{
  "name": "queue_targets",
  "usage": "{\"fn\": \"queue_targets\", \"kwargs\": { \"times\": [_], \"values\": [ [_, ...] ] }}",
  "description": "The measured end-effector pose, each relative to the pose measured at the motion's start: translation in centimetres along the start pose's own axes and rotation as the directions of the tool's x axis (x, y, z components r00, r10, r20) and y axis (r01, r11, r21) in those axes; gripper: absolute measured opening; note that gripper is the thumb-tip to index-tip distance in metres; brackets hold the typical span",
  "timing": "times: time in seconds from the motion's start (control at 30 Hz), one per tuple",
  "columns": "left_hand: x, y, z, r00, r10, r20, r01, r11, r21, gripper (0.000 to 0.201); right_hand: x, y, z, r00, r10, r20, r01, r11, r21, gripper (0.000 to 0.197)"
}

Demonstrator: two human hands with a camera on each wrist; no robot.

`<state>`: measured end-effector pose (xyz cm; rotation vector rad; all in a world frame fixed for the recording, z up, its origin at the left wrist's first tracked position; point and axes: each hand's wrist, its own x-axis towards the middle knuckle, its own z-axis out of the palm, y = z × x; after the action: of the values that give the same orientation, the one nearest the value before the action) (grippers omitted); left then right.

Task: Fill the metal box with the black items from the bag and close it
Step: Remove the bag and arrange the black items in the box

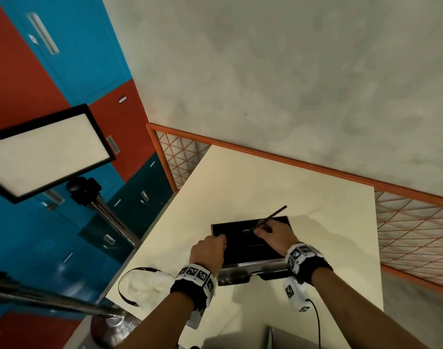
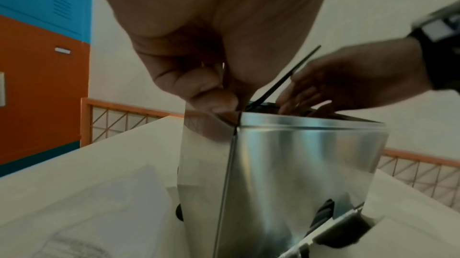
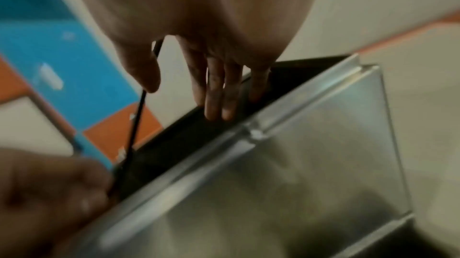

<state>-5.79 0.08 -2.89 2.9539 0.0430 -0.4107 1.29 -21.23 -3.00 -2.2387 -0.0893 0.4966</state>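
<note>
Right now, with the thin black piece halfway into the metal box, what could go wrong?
The black strip sticks out slantwise over the rim of the metal box; the lid might not close on it. The right hand has fingers inside the opening and could catch on the edge. The left hand pinches only one corner, so the box may tip.

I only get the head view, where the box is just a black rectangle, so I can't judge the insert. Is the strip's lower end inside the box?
Observer: Yes. In the right wrist view the black strip runs down from the right hand and its lower end passes below the rim of the metal box.
Operator: And the other right fingers?
Observer: The fingers are straight, with their tips dipping into the dark opening.
Operator: Is the left hand steadying the box?
Observer: It seems so. In the left wrist view the left hand has its thumb on the rim at a corner seam.
</note>
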Motion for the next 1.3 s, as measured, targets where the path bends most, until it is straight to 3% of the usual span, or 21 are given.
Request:
{"fn": "queue_targets", "kwargs": {
  "times": [0.07, 0.17, 0.33, 0.43, 0.5, 0.57, 0.63, 0.8, 0.97, 1.07, 1.17, 1.3],
  "values": [
    [-0.1, 0.4, -0.2, 1.0, 0.001, 0.027, -0.002, 0.998, 0.065, 0.019, -0.1, 0.0, -1.3, 0.998, 0.023, -0.058, -0.008, 0.968, 0.252, 0.015],
    [-0.3, 0.8, -0.7, 0.998, 0.013, 0.061, -0.021, 0.99, 0.137, 0.02, -0.6, -0.3, -2.6, 0.994, 0.054, -0.091, 0.004, 0.841, 0.541, 0.011],
    [-0.1, 1.3, -0.7, 0.999, 0.002, 0.047, -0.01, 0.985, 0.173, 0.027, -0.6, 0.2, -3.3, 0.982, 0.151, -0.112, -0.061, 0.817, 0.573, 0.013],
    [0.1, 2.4, -0.2, 0.992, 0.073, -0.105, -0.058, 0.988, 0.143, 0.035, -0.4, 1.4, -2.2, 0.982, 0.188, -0.023, -0.162, 0.896, 0.414, 0.013],
    [0.5, 3.5, 0.7, 0.964, 0.194, -0.181, -0.184, 0.98, 0.071, 0.042, -0.2, 1.9, -1.3, 0.993, 0.112, -0.038, -0.11, 0.992, 0.054, 0.011],
    [1.0, 4.4, 1.7, 0.947, 0.281, -0.153, -0.283, 0.959, 0.012, 0.063, -0.1, 1.6, -0.6, 0.997, -0.074, -0.036, 0.054, 0.921, -0.386, 0.003],
    [1.6, 4.8, 2.7, 0.947, 0.31, -0.087, -0.312, 0.95, -0.009, 0.084, 0.1, 1.3, 0.2, 0.973, -0.23, 0.009, 0.191, 0.784, -0.59, 0.01],
    [2.5, 4.6, 4.8, 0.957, 0.287, -0.054, -0.29, 0.954, -0.072, 0.105, 0.1, 0.7, 2.0, 0.949, -0.312, 0.042, 0.261, 0.706, -0.659, 0.028],
    [2.5, 4.8, 5.6, 0.967, 0.254, 0.035, -0.251, 0.966, -0.059, 0.118, -0.9, 2.2, 3.8, 0.969, -0.225, 0.104, 0.231, 0.669, -0.706, 0.036],
    [1.8, 4.9, 6.4, 0.961, 0.277, -0.012, -0.277, 0.961, -0.014, 0.109, -1.7, 2.6, 4.2, 0.969, -0.215, 0.125, 0.237, 0.65, -0.722, 0.039],
    [0.8, 5.1, 6.5, 0.961, 0.273, -0.052, -0.273, 0.962, 0.015, 0.095, -2.5, 3.0, 4.2, 0.951, -0.287, 0.113, 0.275, 0.623, -0.732, 0.05],
    [0.3, 5.4, 6.2, 0.964, 0.263, -0.033, -0.263, 0.965, 0.002, 0.087, -2.3, 2.6, 4.1, 0.936, -0.34, 0.092, 0.302, 0.639, -0.707, 0.035]
  ]
}}
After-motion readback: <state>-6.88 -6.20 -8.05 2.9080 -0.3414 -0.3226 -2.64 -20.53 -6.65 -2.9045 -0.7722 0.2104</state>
